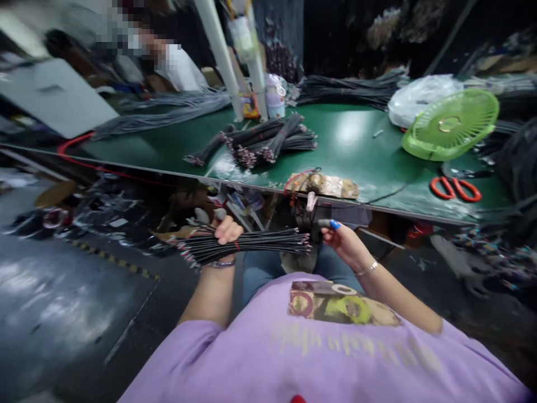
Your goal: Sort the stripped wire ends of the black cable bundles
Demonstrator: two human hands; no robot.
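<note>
My left hand (229, 230) is closed around a bundle of black cables (264, 242), held roughly level above my lap. A red tie circles the bundle, and its cable ends show reddish and pale tips. Just past the bundle's right end is my right hand (340, 242), thumb stretched out and the other fingers loosely curled, with no object visible in it. Its thumb wears a grey cover with a blue band. On the left hand, a grey cover (219, 214) also sits on the thumb.
Ahead stands a green table (352, 126) carrying piled cable bundles (268, 137). At its front edge lies a wooden block with wires (331, 185). Red-handled scissors (455, 189), a green fan (453, 124) and a plastic bag (419, 95) are rightward. Another person (180, 67) is at far left.
</note>
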